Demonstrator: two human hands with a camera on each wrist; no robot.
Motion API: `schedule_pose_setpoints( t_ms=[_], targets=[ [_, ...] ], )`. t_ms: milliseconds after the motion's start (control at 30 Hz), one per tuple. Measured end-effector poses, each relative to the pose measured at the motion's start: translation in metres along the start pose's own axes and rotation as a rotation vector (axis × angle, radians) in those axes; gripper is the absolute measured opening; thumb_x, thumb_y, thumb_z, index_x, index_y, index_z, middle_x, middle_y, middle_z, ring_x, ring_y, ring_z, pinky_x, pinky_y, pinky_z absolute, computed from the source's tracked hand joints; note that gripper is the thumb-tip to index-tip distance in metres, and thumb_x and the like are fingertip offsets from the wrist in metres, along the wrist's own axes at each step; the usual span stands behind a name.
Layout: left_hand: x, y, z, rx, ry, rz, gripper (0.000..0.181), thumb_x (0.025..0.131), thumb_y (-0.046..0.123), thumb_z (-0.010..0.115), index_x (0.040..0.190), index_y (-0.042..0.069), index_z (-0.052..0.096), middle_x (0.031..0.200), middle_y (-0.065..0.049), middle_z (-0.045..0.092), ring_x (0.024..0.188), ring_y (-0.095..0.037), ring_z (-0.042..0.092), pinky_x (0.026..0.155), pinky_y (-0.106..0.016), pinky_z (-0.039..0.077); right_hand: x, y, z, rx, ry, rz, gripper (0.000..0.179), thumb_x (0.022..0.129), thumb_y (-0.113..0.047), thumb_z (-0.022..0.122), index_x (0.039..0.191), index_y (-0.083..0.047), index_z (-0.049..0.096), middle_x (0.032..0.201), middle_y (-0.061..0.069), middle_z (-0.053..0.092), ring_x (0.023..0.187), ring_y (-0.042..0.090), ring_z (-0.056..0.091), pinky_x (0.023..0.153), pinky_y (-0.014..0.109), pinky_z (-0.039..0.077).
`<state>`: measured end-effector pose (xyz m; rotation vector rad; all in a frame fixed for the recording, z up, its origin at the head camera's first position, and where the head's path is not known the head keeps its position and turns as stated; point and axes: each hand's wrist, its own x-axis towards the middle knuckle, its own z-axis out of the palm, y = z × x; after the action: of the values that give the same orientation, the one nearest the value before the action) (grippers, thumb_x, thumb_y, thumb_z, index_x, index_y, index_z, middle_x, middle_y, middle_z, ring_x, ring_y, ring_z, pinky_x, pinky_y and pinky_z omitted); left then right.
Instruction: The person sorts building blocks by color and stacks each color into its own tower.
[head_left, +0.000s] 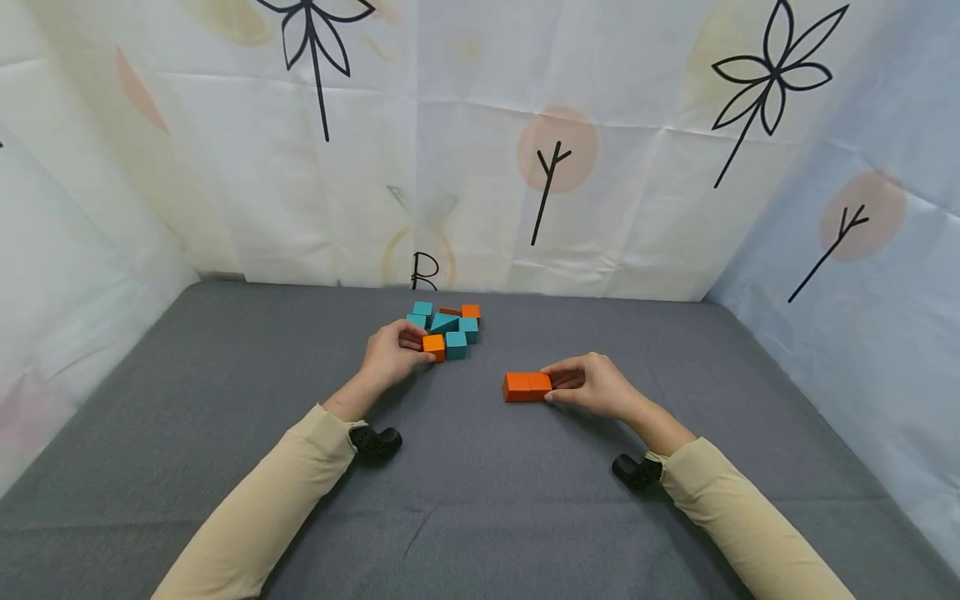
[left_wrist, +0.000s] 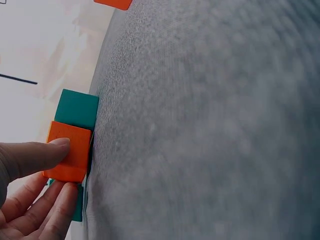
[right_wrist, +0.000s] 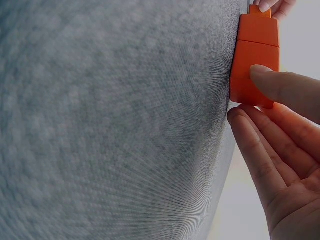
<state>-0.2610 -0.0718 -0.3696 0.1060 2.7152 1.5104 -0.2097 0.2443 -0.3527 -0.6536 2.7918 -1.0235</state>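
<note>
My left hand (head_left: 388, 352) pinches an orange cube (head_left: 433, 348) at the front left of a cluster of blocks. In the left wrist view the thumb lies across the face of that cube, with the other fingers by its lower side. A teal cube (head_left: 456, 345) sits right beside it. To the right, apart from the cluster, two orange cubes stand side by side in a row. The right one (head_left: 539, 385) is between thumb and fingers of my right hand (head_left: 596, 386); the left one (head_left: 516, 387) sits flush against it.
Behind the front cubes lie a teal triangular block (head_left: 444, 323), another teal cube (head_left: 468, 330), an orange cube (head_left: 471, 311) and several further blocks. Grey cloth (head_left: 480, 467) covers the table. White patterned curtains (head_left: 465, 167) hang along its back and sides.
</note>
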Motion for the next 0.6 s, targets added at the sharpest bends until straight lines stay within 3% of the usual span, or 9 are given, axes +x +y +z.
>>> schedule_pose_setpoints(
  t_ms=[600],
  targets=[
    [-0.013, 0.018, -0.002, -0.012, -0.012, 0.06, 0.036, 0.082, 0.012, 0.076, 0.114, 0.004, 0.061, 0.111, -0.015, 0.064, 0.101, -0.028, 0.061, 0.087, -0.038, 0.051, -0.001, 0.0, 0.0, -0.008, -0.001, -0.002, 0.04, 0.082, -0.008, 0.075, 0.118, 0.006, 0.065, 0.103, 0.019, 0.071, 0.09, 0.026, 0.071, 0.073, 0.029, 0.057]
  ],
)
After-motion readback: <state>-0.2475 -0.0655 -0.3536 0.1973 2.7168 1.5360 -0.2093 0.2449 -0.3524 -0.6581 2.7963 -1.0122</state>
